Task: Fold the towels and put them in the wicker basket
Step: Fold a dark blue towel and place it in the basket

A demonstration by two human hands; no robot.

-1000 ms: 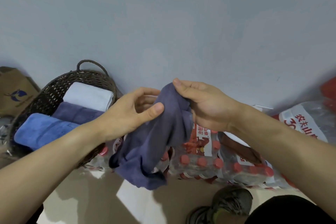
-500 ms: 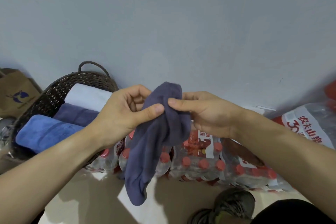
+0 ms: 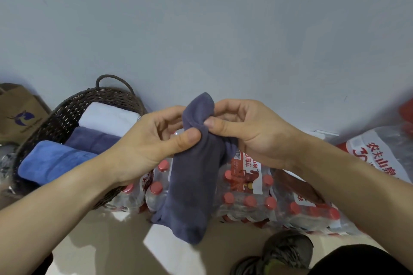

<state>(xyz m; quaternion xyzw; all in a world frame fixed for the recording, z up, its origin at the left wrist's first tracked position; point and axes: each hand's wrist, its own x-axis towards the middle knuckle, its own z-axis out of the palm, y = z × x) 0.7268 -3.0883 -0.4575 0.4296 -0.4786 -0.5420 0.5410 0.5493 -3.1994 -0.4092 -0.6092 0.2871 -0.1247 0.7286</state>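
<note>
Slate-blue terry cloth, a small towel (image 3: pixel 193 176), hangs bunched in the air between two bare hands, in front of a pale grey wall (image 3: pixel 201 29). Its top end pokes up in a rounded hump above the fingers, and the rest drops in a narrow, rumpled column whose lower end dangles above the floor (image 3: pixel 116 250), in front of a shrink-wrapped pack of red-capped water bottles (image 3: pixel 248 198).

The left hand (image 3: pixel 147 143) pinches the towel just below the hump, thumb pressed on the near side and fingers curled behind. The right hand (image 3: pixel 250 131) grips the same spot from the other side, its thumb tip meeting the cloth just beside the left thumb, its fingers curled round the back.

To the left, a dark wicker basket (image 3: pixel 67 109) with a loop handle stands against the wall. Three folded towels lie in it side by side: a white towel (image 3: pixel 107 118) farthest back, a dark blue towel (image 3: pixel 93 140) in the middle, and a bright blue towel (image 3: pixel 51 163) nearest. The held towel is well apart from the basket's opening.

A brown paper bag (image 3: pixel 20 114) with a dark blue logo stands left of the basket. A second plastic-wrapped pack with red Chinese print (image 3: pixel 380 154) lies at the right. A dark shoe (image 3: pixel 288 250) shows at the bottom edge.
</note>
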